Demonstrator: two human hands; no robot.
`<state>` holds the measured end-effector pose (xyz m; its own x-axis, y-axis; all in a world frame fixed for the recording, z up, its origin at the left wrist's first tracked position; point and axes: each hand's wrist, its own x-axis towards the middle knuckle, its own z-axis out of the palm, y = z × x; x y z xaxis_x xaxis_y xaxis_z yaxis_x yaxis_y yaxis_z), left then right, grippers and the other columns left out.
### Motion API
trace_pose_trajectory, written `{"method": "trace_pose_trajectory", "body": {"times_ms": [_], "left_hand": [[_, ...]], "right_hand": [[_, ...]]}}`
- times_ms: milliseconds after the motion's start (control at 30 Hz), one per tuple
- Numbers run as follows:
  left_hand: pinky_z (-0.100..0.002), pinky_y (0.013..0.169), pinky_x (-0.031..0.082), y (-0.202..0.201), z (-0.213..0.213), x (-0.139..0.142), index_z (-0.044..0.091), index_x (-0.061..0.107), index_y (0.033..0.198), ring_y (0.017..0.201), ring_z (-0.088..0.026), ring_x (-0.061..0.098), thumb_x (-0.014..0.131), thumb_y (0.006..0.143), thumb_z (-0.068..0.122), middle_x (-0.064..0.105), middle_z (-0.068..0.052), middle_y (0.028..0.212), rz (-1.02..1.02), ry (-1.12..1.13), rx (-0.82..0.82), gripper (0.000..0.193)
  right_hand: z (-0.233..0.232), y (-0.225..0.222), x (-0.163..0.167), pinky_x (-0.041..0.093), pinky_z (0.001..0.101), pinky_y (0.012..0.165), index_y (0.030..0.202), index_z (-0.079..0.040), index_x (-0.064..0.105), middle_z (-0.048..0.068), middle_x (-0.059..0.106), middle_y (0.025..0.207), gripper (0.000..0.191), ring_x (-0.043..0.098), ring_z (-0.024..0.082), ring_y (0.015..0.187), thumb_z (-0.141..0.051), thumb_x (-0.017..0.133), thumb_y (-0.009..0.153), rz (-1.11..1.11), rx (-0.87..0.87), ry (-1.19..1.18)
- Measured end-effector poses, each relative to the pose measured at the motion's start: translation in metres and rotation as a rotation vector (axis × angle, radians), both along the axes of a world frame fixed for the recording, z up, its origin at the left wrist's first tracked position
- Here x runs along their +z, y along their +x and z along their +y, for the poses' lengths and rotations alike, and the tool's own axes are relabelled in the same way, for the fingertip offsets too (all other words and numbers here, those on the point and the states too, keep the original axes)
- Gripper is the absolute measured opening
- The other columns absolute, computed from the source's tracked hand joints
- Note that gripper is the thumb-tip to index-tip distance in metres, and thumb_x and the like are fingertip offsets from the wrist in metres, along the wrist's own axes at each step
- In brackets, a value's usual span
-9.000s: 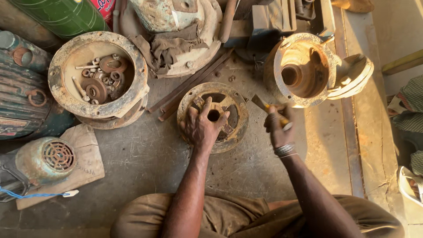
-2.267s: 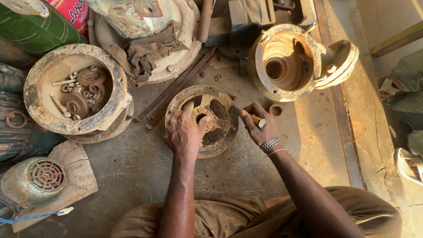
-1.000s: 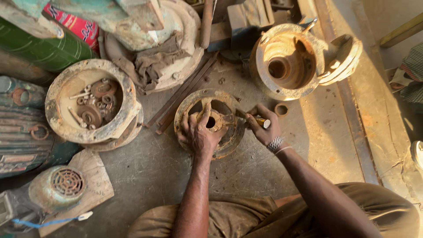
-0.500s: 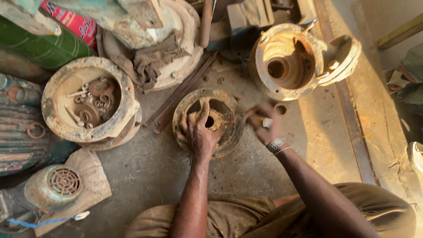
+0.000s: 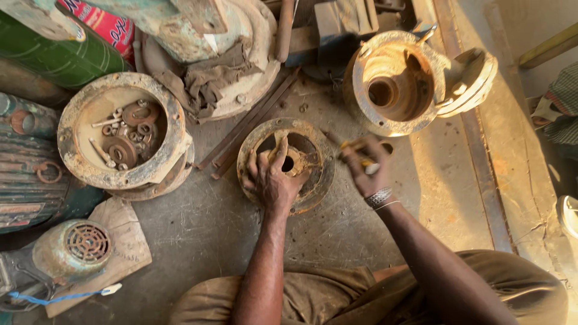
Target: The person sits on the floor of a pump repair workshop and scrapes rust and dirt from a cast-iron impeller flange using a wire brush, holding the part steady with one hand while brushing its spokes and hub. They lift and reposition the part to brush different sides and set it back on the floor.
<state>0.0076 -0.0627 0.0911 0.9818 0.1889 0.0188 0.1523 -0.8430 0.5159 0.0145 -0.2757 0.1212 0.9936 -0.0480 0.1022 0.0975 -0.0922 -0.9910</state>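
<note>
Both hands are working at the round rusty end cover (image 5: 286, 164) lying flat on the concrete floor (image 5: 205, 229): the left hand (image 5: 271, 177) is pressing spread-fingered onto it, seemingly steadying it, while the right hand (image 5: 364, 165), just beside its rim, is clenching a yellow-handled tool (image 5: 355, 157).

Two bare hands work here: the left hand (image 5: 274, 177) and the right hand (image 5: 364, 165). Four round rusty metal housings lie on the floor: one end cover (image 5: 313, 180) under the hands, one bowl-shaped housing (image 5: 153, 165) holding loose washers and bolts, one deep housing (image 5: 394, 123), one cloth-draped housing (image 5: 256, 75). One grilled fan cover (image 5: 72, 250).
</note>
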Motion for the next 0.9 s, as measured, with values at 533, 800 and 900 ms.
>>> {"method": "trace_pose_trajectory", "body": {"times_ms": [533,800,900], "left_hand": [[-0.070,0.106,0.020,0.0005,-0.0011,-0.0021,0.042,0.052,0.147,0.143,-0.039,0.028,0.097,0.057,0.051,0.056,-0.015,0.129,0.007,0.014,0.003,0.102],[-0.072,0.105,0.017,0.0014,0.0007,-0.0043,0.041,0.049,0.147,0.144,-0.040,0.026,0.098,0.057,0.053,0.056,-0.015,0.128,-0.018,0.015,-0.008,0.103],[-0.072,0.104,0.017,0.0009,-0.0013,-0.0056,0.041,0.050,0.148,0.143,-0.041,0.026,0.098,0.058,0.052,0.055,-0.015,0.128,-0.056,0.010,-0.020,0.102]], "right_hand": [[-0.0035,0.0032,0.0013,0.062,0.0316,0.059,0.097,-0.002,0.060,0.014,0.072,0.087,0.013,0.077,0.018,0.074,-0.013,0.067,0.098,0.138,0.021,-0.075],[-0.0070,0.0043,-0.0033,0.066,0.0289,0.062,0.097,-0.002,0.065,0.011,0.075,0.089,0.013,0.077,0.016,0.074,-0.014,0.067,0.101,-0.007,-0.021,-0.143],[-0.0078,0.0055,-0.0042,0.064,0.0302,0.058,0.092,-0.002,0.064,0.013,0.074,0.085,0.012,0.076,0.017,0.069,-0.013,0.069,0.096,0.184,-0.022,-0.137]]}}
